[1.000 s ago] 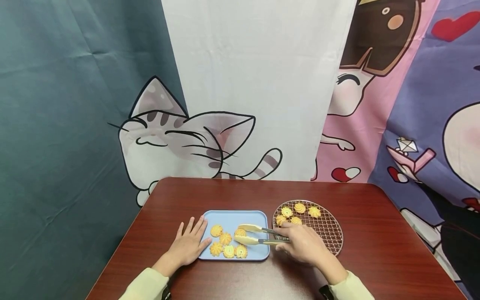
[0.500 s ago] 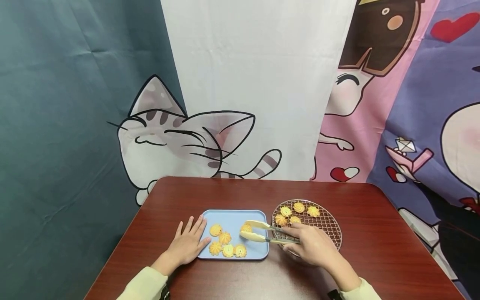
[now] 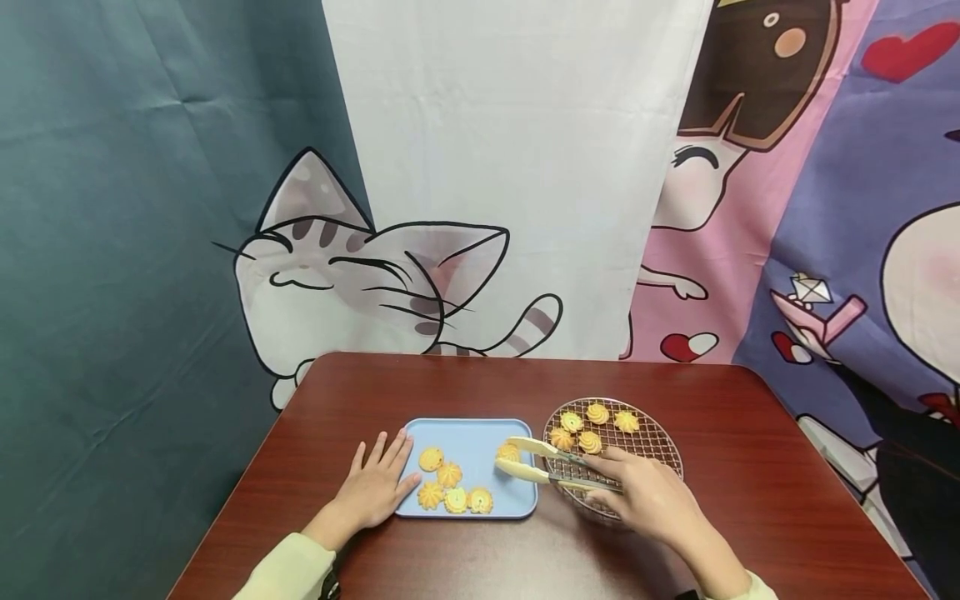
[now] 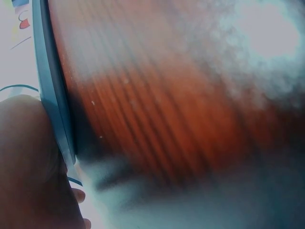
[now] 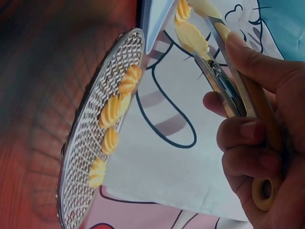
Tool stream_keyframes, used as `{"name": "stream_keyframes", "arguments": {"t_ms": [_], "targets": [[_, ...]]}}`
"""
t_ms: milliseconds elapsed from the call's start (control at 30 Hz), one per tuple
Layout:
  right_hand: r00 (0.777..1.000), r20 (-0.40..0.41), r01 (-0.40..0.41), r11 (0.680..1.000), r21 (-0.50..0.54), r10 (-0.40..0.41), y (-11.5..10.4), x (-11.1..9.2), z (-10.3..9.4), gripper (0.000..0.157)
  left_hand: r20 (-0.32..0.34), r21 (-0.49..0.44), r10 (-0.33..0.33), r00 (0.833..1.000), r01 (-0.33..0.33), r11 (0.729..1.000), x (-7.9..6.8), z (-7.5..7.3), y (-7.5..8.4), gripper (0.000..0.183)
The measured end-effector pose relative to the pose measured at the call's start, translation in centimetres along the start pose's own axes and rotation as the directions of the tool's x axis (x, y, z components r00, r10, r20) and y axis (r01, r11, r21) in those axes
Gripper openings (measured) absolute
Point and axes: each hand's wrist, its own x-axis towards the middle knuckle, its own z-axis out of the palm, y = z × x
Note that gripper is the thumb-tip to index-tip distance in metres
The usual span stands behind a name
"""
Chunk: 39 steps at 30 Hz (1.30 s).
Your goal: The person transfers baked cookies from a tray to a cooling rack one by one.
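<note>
My right hand (image 3: 648,492) grips a pair of tongs (image 3: 525,471) with cream tips and metal arms, also seen in the right wrist view. Between the tips sits a piped cookie (image 3: 507,452), over the right side of the blue tray (image 3: 472,433). On the tray's left half lie several more cookies (image 3: 450,475). My left hand (image 3: 373,490) is spread flat with its fingertips and thumb at the tray's left edge. Right of the tray stands a round wire rack (image 3: 660,442) bearing several cookies (image 3: 590,442); my right hand is above its near part.
The tray and rack stand on a reddish-brown wooden table (image 3: 360,387). Behind the table hangs a cloth backdrop (image 3: 525,125) printed with a cat and other cartoon figures.
My right hand has moved to the right with the tongs, and the cookie between the tips has shifted right, away from the others on the tray. My left hand has stayed in place.
</note>
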Motion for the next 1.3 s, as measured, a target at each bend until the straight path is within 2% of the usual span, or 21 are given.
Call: {"name": "stream_keyframes", "arguments": {"t_ms": [600, 1100, 1300], "targets": [[0.996, -0.055, -0.079, 0.996, -0.046, 0.077, 1.2, -2.1, -2.0, 0.049, -0.009, -0.001, 0.005, 1.000, -0.005, 1.000, 0.1, 0.3, -0.1, 0.070], [0.984, -0.050, -0.172, 0.984, -0.053, 0.170, 2.4, -3.6, -3.2, 0.048, -0.007, 0.015, 0.005, 1.000, -0.004, 1.000, 0.2, 0.7, -0.4, 0.070], [0.982, -0.063, -0.183, 0.982, -0.053, 0.179, 2.9, -4.1, -3.5, 0.046, -0.011, 0.024, 0.004, 1.000, -0.003, 1.000, 0.2, 0.6, -0.4, 0.069]]}}
